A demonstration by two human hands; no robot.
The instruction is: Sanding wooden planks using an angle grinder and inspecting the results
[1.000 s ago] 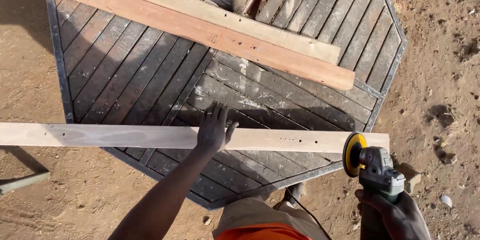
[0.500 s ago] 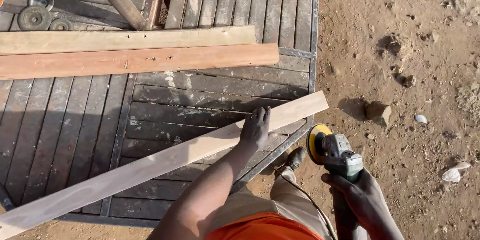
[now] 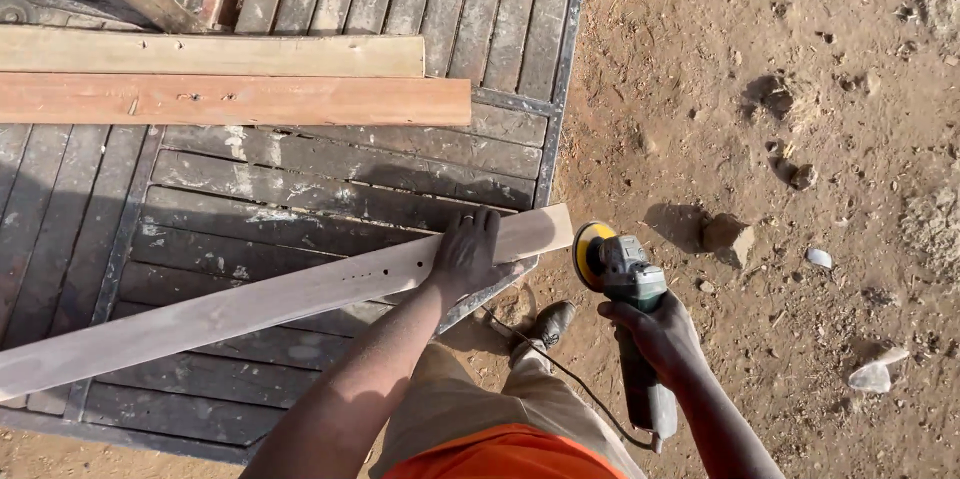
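Left hand [image 3: 465,251]: lies flat on the long board [image 3: 250,306], fingers spread a little, pressing down near the board's right end.
Long board: pale wood, lying slanted across the bench [image 3: 300,189]; its right end pokes just past the bench's right edge, and its left end runs toward the near left corner.
Right hand [image 3: 655,334]: wrapped tight around the grinder [image 3: 625,279], out past the bench's right edge, over the dirt ground [image 3: 800,89].
Grinder: green and grey, with a yellow disc [image 3: 585,249] just beside the long board's right end; I cannot tell if they touch.
Cord [image 3: 560,379]: runs from the grinder past the shoe [image 3: 548,324].
Two boards [image 3: 230,79]: lie side by side near the bench's far edge, well apart from both hands.
Stones [image 3: 725,234]: sit on the dirt, to the right of the grinder.
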